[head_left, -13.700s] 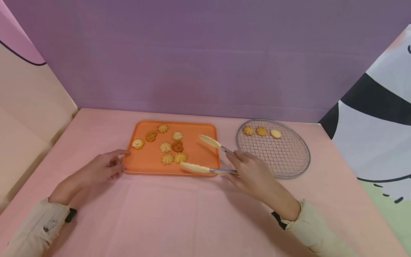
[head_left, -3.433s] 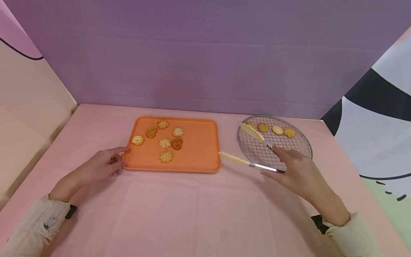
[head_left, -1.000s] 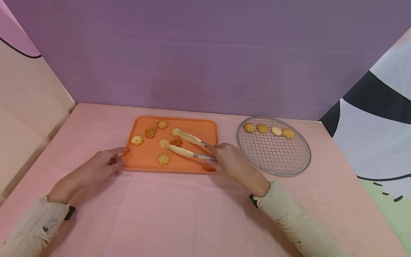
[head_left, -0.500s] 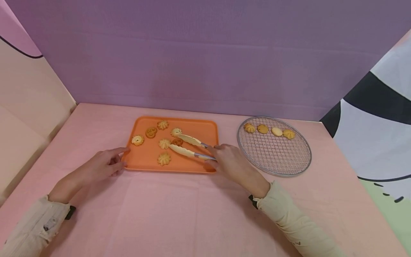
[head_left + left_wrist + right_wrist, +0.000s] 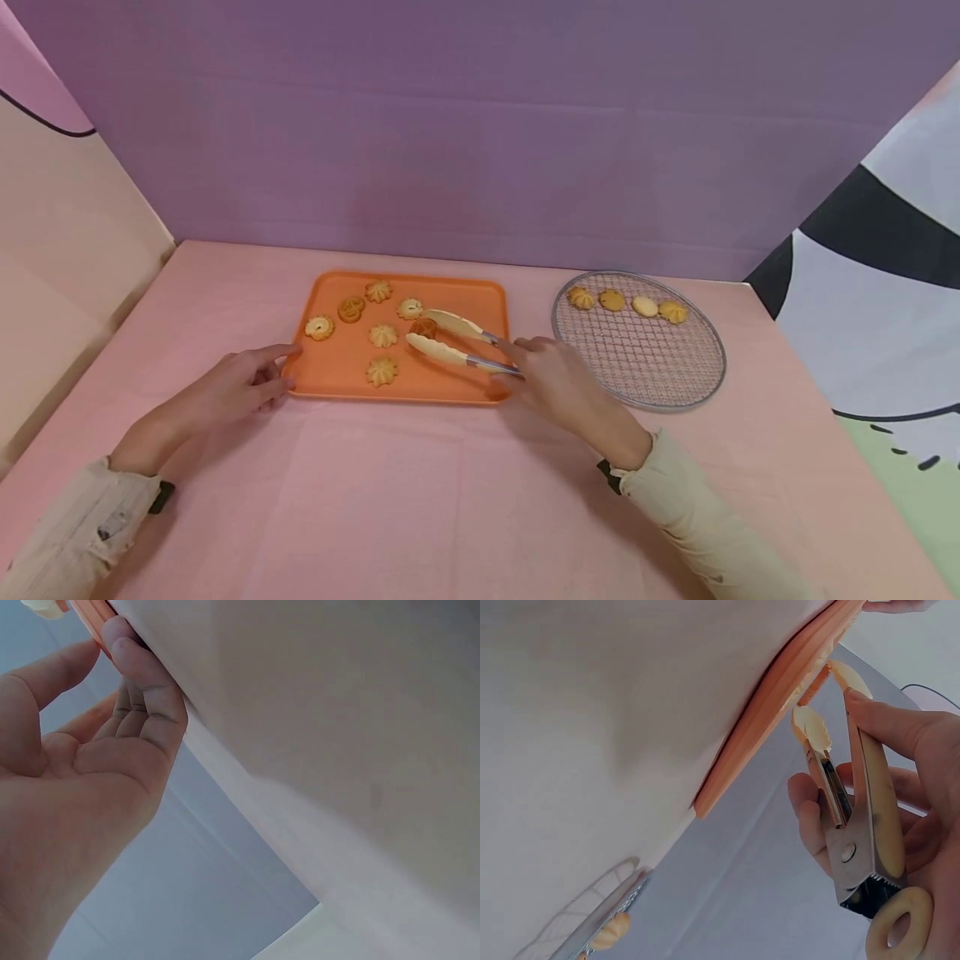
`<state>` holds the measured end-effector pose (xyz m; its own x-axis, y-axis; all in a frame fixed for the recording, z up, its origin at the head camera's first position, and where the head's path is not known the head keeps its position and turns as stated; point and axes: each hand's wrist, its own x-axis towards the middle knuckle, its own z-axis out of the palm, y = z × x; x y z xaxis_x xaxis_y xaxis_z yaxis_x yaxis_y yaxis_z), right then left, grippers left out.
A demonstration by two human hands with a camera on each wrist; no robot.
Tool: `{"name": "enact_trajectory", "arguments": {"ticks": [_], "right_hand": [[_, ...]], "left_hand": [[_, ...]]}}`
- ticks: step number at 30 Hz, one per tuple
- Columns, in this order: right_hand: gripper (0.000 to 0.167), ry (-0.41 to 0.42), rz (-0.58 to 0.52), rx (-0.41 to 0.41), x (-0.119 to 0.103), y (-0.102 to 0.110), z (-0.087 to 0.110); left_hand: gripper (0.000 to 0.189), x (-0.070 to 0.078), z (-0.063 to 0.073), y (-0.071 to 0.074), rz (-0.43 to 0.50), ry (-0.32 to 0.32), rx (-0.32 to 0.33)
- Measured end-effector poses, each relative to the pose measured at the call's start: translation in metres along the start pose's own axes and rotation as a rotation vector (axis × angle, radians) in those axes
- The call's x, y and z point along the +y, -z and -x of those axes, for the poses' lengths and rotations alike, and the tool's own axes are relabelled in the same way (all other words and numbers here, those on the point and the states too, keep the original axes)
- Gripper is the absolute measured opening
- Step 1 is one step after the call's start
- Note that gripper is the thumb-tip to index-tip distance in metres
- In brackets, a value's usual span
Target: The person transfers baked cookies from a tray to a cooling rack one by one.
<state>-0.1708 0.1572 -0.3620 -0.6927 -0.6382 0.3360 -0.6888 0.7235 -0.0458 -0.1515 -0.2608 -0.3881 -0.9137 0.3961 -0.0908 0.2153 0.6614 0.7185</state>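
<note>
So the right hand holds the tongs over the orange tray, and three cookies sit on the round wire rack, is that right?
Not quite, the count is off: the head view shows four cookies on the round wire rack, not three. The right hand does hold the tongs over the orange tray.
</note>
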Motion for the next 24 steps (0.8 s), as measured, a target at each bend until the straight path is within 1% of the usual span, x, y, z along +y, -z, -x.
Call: {"name": "enact_trajectory", "arguments": {"ticks": [4,9,17,24], "right_hand": [[0.041,0.017,0.025,0.027,0.002,0.001,0.005],[0.038,0.044,0.032,0.063,0.006,0.001,0.012],[0.040,0.021,0.049,0.086,0.010,0.007,0.025],[0.043,0.031,0.049,0.134,0.012,0.014,0.036]], "left_hand": [[0.056,-0.002,0.001,0.000,0.007,-0.006,0.003],[0.056,-0.003,0.001,0.000,0.041,-0.008,-0.004],[0.057,-0.001,0.002,0.001,0.052,-0.008,-0.016],[0.056,0.001,0.002,0.002,0.055,-0.010,-0.022]]}}
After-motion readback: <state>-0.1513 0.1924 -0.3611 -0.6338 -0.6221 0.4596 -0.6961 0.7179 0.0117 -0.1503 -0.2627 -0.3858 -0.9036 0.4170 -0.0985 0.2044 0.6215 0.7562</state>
